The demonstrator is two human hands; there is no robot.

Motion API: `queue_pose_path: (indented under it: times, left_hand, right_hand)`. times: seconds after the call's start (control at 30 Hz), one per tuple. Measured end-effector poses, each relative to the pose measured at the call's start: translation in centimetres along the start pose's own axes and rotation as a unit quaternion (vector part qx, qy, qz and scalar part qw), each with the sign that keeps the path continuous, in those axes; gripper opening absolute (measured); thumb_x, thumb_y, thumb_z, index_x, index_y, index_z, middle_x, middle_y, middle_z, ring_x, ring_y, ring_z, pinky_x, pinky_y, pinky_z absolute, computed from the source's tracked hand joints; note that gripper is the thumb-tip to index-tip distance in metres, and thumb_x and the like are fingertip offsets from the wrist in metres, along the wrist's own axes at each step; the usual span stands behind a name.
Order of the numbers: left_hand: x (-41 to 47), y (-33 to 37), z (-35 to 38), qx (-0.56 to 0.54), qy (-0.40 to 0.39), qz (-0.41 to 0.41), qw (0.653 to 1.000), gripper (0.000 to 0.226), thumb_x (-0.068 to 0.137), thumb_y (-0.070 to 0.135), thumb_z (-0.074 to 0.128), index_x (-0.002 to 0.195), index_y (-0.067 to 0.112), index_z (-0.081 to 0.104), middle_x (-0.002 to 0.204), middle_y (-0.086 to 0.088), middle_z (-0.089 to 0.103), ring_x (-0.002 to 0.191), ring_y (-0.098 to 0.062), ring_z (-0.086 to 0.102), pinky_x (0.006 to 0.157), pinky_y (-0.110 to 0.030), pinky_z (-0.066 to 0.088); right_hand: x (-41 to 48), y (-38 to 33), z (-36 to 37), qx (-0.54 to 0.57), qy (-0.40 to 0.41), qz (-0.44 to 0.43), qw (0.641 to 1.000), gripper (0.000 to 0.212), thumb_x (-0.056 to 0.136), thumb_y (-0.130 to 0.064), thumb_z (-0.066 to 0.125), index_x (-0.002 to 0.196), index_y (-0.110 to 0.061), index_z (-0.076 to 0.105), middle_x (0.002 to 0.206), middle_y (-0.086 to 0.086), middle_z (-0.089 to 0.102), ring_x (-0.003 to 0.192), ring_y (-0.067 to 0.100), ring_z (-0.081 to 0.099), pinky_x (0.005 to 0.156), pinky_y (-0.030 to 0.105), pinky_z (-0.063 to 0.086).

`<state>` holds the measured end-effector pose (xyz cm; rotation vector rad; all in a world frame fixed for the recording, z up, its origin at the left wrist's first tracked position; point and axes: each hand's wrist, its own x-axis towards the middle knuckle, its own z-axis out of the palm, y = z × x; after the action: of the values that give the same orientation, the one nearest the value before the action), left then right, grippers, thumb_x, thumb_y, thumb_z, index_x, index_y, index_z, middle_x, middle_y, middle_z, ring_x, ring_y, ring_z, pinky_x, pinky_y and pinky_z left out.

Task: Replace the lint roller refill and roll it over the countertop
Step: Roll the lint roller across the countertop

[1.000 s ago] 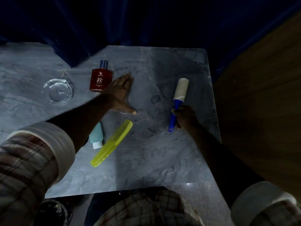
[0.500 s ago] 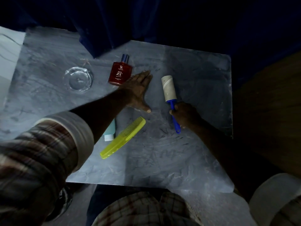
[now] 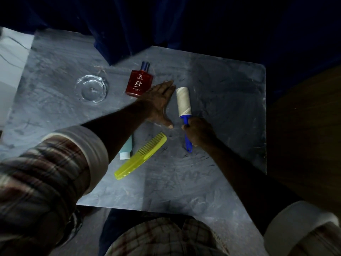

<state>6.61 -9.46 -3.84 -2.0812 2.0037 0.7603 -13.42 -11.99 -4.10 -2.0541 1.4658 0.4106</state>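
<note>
The lint roller [image 3: 183,102] has a pale cream roll and a blue handle. It lies on the grey marble countertop [image 3: 221,108] with its roll pointing away from me. My right hand [image 3: 198,132] is shut on the blue handle, whose tip sticks out below my fist. My left hand [image 3: 158,102] rests flat and open on the countertop, fingers together, just left of the roll. Its thumb points toward the handle.
A red perfume bottle [image 3: 139,82] lies just beyond my left hand. A glass ashtray [image 3: 91,89] sits to the far left. A yellow comb [image 3: 141,156] and a teal tube [image 3: 126,149] lie near my left forearm. The countertop's right edge meets a wooden surface [image 3: 304,135].
The roller has travelled left across the countertop toward my left hand, and its roll now tilts slightly left. My left hand stays flat in place. The camera view shifted.
</note>
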Motion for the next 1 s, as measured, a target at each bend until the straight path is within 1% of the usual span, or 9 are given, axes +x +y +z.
queue_pose_path:
  times: [0.13, 0.23, 0.3, 0.37, 0.47, 0.6, 0.77, 0.87, 1.0]
  left_hand:
    - [-0.1, 0.2, -0.2, 0.005, -0.007, -0.004, 1.0, 0.157, 0.059, 0.087, 0.077, 0.168, 0.014, -0.01, 0.177, -0.012, -0.015, 0.165, -0.03, -0.006, 0.135, -0.047, 0.008]
    - [-0.2, 0.1, -0.2, 0.0, -0.005, -0.005, 1.0, 0.157, 0.059, 0.086, 0.079, 0.168, 0.015, -0.01, 0.177, -0.011, -0.015, 0.165, -0.03, -0.006, 0.135, -0.046, 0.006]
    - [-0.1, 0.1, -0.2, -0.001, -0.004, -0.006, 1.0, 0.158, 0.058, 0.086, 0.079, 0.168, 0.015, -0.009, 0.177, -0.01, -0.014, 0.165, -0.03, -0.005, 0.134, -0.046, 0.006]
    - [-0.1, 0.0, -0.1, -0.001, -0.003, -0.003, 1.0, 0.158, 0.058, 0.086, 0.08, 0.168, 0.015, -0.009, 0.177, -0.01, -0.014, 0.165, -0.029, -0.005, 0.135, -0.046, 0.007]
    - [-0.1, -0.1, 0.0, -0.001, 0.001, 0.0, 1.0, 0.158, 0.057, 0.088, 0.078, 0.168, 0.015, -0.009, 0.177, -0.01, -0.013, 0.165, -0.029, -0.004, 0.135, -0.045, 0.007]
    - [-0.1, -0.2, 0.1, 0.0, 0.0, 0.001, 1.0, 0.158, 0.057, 0.089, 0.077, 0.168, 0.015, -0.009, 0.177, -0.011, -0.013, 0.165, -0.03, -0.005, 0.134, -0.046, 0.006]
    - [0.2, -0.2, 0.4, 0.004, 0.0, 0.001, 1.0, 0.157, 0.058, 0.089, 0.076, 0.168, 0.016, -0.01, 0.177, -0.01, -0.014, 0.165, -0.029, -0.006, 0.134, -0.045, 0.004]
    - [0.4, -0.4, 0.5, 0.01, 0.0, 0.001, 1.0, 0.158, 0.056, 0.092, 0.073, 0.168, 0.017, -0.01, 0.177, -0.01, -0.014, 0.165, -0.03, -0.005, 0.132, -0.045, 0.002]
    - [0.5, -0.1, 0.5, 0.04, 0.007, 0.003, 0.999, 0.156, 0.058, 0.094, 0.07, 0.168, 0.016, -0.008, 0.177, -0.012, -0.011, 0.165, -0.032, -0.002, 0.128, -0.041, -0.002]
  right_hand:
    - [0.4, -0.5, 0.0, 0.054, 0.023, 0.027, 0.998, 0.036, 0.092, -0.041, 0.06, 0.112, -0.012, 0.068, 0.12, 0.014, 0.07, 0.106, 0.036, 0.069, 0.092, 0.045, 0.057]
    - [0.6, -0.5, 0.3, 0.04, 0.042, 0.025, 0.998, 0.035, 0.094, -0.041, 0.058, 0.111, -0.012, 0.068, 0.119, 0.014, 0.07, 0.109, 0.034, 0.067, 0.093, 0.038, 0.054]
    - [0.6, -0.6, 0.4, 0.042, 0.045, 0.03, 0.998, 0.04, 0.094, -0.042, 0.057, 0.114, -0.01, 0.068, 0.122, 0.014, 0.068, 0.112, 0.033, 0.064, 0.095, 0.038, 0.051]
    - [0.7, -0.5, 0.5, 0.05, 0.041, 0.037, 0.997, 0.044, 0.094, -0.045, 0.057, 0.116, -0.008, 0.068, 0.122, 0.015, 0.068, 0.113, 0.034, 0.064, 0.097, 0.039, 0.051]
    - [0.6, -0.3, 0.6, 0.098, 0.029, 0.039, 0.994, 0.043, 0.093, -0.045, 0.058, 0.111, -0.007, 0.07, 0.116, 0.017, 0.071, 0.106, 0.036, 0.069, 0.092, 0.044, 0.056]
    - [0.6, -0.2, 0.7, 0.089, 0.035, 0.043, 0.994, 0.044, 0.092, -0.047, 0.059, 0.108, -0.008, 0.073, 0.113, 0.016, 0.073, 0.107, 0.032, 0.068, 0.094, 0.04, 0.054]
    - [0.7, 0.1, 0.7, 0.073, 0.023, 0.043, 0.996, 0.049, 0.094, -0.05, 0.055, 0.108, -0.007, 0.073, 0.114, 0.016, 0.072, 0.108, 0.032, 0.067, 0.096, 0.038, 0.052]
    - [0.7, 0.4, 0.8, 0.074, 0.033, 0.05, 0.995, 0.053, 0.093, -0.053, 0.056, 0.109, -0.006, 0.072, 0.114, 0.016, 0.071, 0.11, 0.032, 0.066, 0.097, 0.038, 0.051]
    - [0.4, 0.6, 0.5, 0.068, 0.051, 0.056, 0.995, 0.056, 0.088, -0.059, 0.057, 0.106, -0.008, 0.073, 0.11, 0.014, 0.072, 0.105, 0.03, 0.068, 0.09, 0.034, 0.052]
